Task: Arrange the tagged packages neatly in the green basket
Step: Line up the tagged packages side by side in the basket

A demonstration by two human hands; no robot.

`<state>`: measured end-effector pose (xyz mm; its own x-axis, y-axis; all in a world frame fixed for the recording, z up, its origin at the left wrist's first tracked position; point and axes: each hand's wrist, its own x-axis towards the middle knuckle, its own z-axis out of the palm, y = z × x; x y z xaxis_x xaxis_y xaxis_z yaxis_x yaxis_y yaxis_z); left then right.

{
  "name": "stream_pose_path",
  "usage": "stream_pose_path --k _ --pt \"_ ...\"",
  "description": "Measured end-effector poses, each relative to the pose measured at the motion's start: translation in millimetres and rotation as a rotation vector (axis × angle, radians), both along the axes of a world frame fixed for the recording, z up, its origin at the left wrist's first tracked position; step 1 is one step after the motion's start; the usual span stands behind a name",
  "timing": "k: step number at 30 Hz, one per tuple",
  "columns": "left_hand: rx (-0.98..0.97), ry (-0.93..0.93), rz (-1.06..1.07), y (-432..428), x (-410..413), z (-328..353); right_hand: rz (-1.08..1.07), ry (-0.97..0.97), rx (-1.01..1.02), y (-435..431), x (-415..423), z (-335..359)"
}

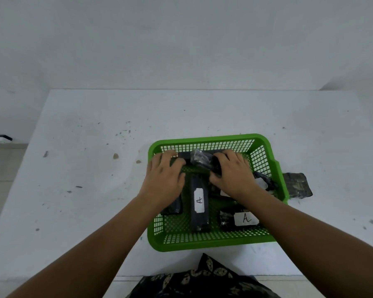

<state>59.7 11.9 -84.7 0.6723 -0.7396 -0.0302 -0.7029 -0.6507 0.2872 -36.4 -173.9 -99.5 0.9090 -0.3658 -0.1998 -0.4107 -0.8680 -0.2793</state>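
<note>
A green perforated basket (205,244) sits on the white table. Inside it, both hands hold a black wrapped package (199,158) lying crosswise near the far wall: my left hand (163,178) is on its left end and my right hand (233,173) on its right end. Below that package a long black package with a white "A" tag (199,206) lies lengthwise. A smaller black package with an "A" tag (238,219) sits in the near right corner. Another dark package (264,181) rests against the right wall, partly hidden by my right wrist.
One dark wrapped package (297,186) lies on the table just outside the basket's right wall. The white table (84,168) is speckled with small marks and meets a white wall at the back. Patterned dark clothing (202,278) shows at the near edge.
</note>
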Motion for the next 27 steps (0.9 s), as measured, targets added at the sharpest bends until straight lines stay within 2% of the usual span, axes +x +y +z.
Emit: stream_pose_path --k 7,11,17,23,27 --pt "0.386 0.193 -0.355 -2 -43 -11 -0.185 -0.169 0.278 -8 -9 10" --pt "0.58 0.211 -0.376 -1 -48 -21 -0.268 -0.298 0.39 -6 -15 15" --pt "0.594 0.107 -0.312 -4 -52 -30 -0.356 -0.199 0.699 7 -27 16" --pt "0.572 0.094 -0.252 -4 -35 -31 -0.382 -0.187 0.832 15 -36 13" --pt "0.586 0.075 -0.26 1 -29 -28 -0.388 -0.089 0.842 18 -35 8"
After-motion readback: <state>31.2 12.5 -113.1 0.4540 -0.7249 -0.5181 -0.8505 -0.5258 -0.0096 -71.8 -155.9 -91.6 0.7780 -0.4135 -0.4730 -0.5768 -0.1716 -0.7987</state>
